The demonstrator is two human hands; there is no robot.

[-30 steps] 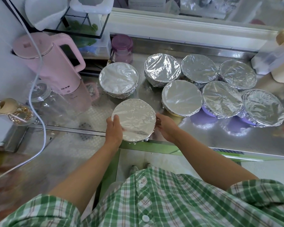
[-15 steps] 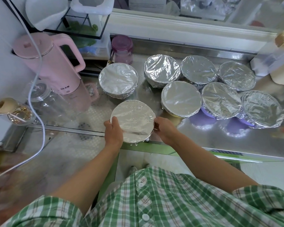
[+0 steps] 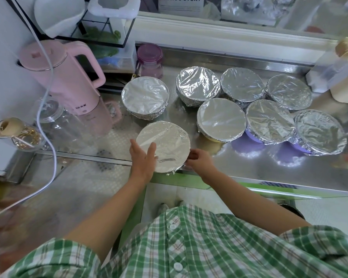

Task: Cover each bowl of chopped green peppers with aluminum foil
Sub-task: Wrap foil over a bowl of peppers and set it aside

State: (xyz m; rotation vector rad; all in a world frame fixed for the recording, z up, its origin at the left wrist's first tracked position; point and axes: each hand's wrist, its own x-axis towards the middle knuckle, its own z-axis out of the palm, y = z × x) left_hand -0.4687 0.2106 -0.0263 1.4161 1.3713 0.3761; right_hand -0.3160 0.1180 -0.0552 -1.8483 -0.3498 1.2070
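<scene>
A foil-covered bowl (image 3: 165,144) stands at the front edge of the steel counter (image 3: 249,173). My left hand (image 3: 143,157) lies on its left side, thumb and fingers spread flat over the foil top and rim. My right hand (image 3: 199,160) is at the bowl's right lower rim, fingers curled against the foil edge there. Several other foil-covered bowls stand behind and to the right, among them one (image 3: 145,99) directly behind, one (image 3: 221,119) to the right and one (image 3: 319,132) at far right. No peppers are visible.
A pink kettle (image 3: 64,77) and a glass jar (image 3: 54,119) stand at the left, with a white cable (image 3: 48,109) hanging past them. A purple-lidded jar (image 3: 150,59) sits at the back. White and cream containers (image 3: 342,77) stand at the far right.
My left hand has shifted from gripping the bowl's left rim to lying flat over the foil top. My right hand has slid down towards the bowl's lower right rim.
</scene>
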